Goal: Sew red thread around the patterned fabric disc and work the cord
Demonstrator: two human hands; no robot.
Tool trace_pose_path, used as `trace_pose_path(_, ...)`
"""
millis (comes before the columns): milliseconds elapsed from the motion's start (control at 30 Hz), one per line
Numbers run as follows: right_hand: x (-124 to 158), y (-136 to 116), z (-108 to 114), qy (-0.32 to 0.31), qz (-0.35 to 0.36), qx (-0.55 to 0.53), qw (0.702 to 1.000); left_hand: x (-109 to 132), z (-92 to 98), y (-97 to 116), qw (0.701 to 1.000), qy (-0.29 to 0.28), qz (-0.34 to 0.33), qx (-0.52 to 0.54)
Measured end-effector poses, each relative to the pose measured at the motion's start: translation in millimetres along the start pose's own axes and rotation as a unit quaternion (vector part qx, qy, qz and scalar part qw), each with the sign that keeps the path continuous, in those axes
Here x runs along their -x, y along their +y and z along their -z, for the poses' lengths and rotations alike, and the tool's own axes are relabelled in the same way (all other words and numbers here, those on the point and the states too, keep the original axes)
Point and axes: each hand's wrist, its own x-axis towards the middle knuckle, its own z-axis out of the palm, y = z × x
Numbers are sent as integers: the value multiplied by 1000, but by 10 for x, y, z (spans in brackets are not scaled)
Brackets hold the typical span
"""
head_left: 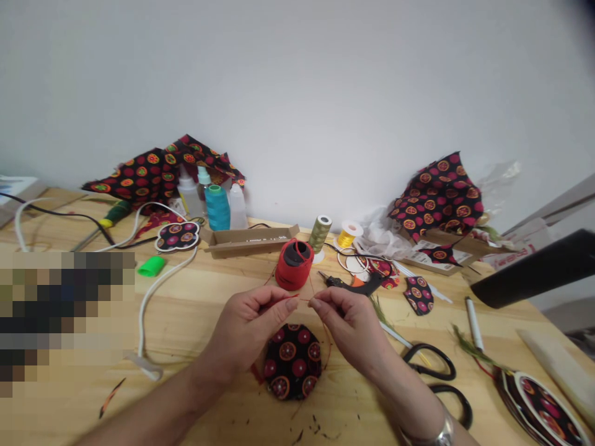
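My left hand (253,322) and my right hand (346,319) meet above a round piece of black fabric with red and orange circles (292,360) lying on the wooden table (195,322). Both hands are closed in a pinch on a thin red thread (303,300) stretched between their fingertips. The thread runs down past the fabric disc. Just behind my hands stands a red thread spool (294,264).
Black-handled scissors (437,371) lie to the right of my right hand, a glue gun (357,284) behind it. Spools of teal (217,207), olive (320,234) and yellow (348,235) thread, bottles, a cardboard box (248,240), white cable (149,297) and patterned fabric heaps (437,195) crowd the back.
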Motion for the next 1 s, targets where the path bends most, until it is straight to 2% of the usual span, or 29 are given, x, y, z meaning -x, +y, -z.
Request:
trace_pose_path(233, 8, -22, 0, -27, 1, -21, 999, 7, 6, -15, 999, 33, -11, 18)
trace_pose_path(500, 108, -144, 15, -117, 42, -41, 991, 2, 16, 49, 996, 88, -5, -20)
trace_pose_path(767, 203, -255, 51, -137, 79, -43, 987, 4, 50, -3, 999, 35, -1, 23)
trace_pose_path(900, 230, -284, 36, -167, 88, -54, 981, -8, 74, -48, 998, 35, 16, 59)
trace_pose_path(1000, 217, -287, 24, -193, 88, -53, 976, -32, 82, -66, 995, 9, 32, 96)
